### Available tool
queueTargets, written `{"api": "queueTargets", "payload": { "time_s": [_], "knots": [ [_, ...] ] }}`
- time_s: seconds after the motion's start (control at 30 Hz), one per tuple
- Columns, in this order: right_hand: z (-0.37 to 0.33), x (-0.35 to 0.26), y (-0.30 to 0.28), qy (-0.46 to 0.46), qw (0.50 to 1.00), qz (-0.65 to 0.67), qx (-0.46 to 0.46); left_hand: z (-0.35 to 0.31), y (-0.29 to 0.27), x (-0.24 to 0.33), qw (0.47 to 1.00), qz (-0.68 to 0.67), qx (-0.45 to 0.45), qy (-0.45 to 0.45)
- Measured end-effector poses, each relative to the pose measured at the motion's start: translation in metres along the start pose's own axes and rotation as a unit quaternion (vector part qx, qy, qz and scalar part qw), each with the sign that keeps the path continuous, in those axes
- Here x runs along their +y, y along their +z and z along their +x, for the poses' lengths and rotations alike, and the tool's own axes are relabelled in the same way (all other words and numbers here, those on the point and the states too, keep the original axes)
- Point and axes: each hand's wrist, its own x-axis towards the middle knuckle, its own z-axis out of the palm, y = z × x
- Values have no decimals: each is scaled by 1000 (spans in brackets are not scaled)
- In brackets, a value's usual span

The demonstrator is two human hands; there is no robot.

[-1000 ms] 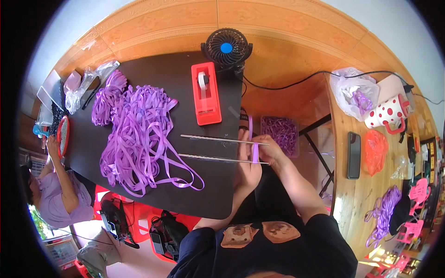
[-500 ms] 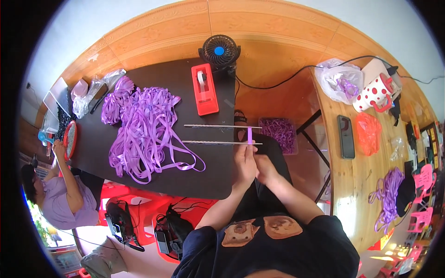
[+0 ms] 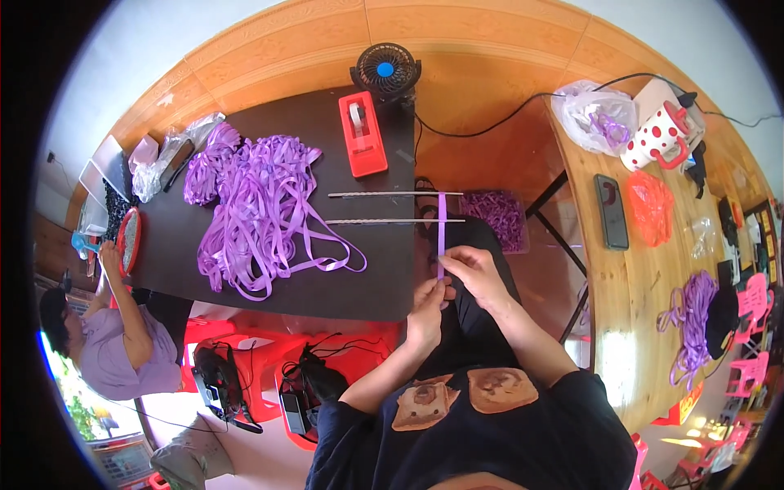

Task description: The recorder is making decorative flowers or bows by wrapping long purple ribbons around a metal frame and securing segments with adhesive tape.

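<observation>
A strip of purple ribbon (image 3: pixel 442 237) runs across two thin metal rods that jut past the right edge of the dark table. My left hand (image 3: pixel 428 312) is closed on its lower end, below the rods. Just above it, the thumb and fingers of my right hand (image 3: pixel 474 273) pinch the same ribbon. The far rod (image 3: pixel 384 194) and the near rod (image 3: pixel 384 221) lie roughly parallel. To their left is a big loose heap of purple ribbon (image 3: pixel 261 208), with one loop reaching toward the rods.
A red tape dispenser (image 3: pixel 363 139) and a small black fan (image 3: pixel 386 72) stand at the table's back. Below the rod tips sits a bin of purple ribbon pieces (image 3: pixel 494 219). The wooden table (image 3: pixel 633 318) at right holds a phone (image 3: pixel 610 212). A co-worker (image 3: pixel 122 343) sits at far left.
Both hands have moved down toward me, away from the rods, drawing out a longer length of ribbon below them. My right hand has come up to pinch it. The whole view has shifted slightly.
</observation>
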Motion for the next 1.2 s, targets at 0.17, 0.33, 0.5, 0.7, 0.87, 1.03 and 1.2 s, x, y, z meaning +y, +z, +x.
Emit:
{"api": "queueTargets", "payload": {
  "time_s": [0.17,0.33,0.5,0.7,0.87,1.03,1.2],
  "knots": [
    [-2,6,9,30,999,33,-8,-9,-10,8,997,2,-41,-62],
    [-4,8,10,-2,998,67,-13,-14,-27,9,992,86,-64,-72],
    [-7,11,10,-21,1000,-11,18,-17,-34,8,986,143,-77,-25],
    [-19,-5,2,-470,667,-563,133,-24,-32,14,991,94,-87,-29],
    [-21,-8,1,-580,559,-592,26,-30,-27,22,993,46,-107,-23],
    [-24,-16,1,-590,543,-597,19,-35,-25,24,994,7,-112,-9],
    [-25,-39,11,-612,537,-580,41,-32,-29,11,991,-29,-131,-10]
  ]
}}
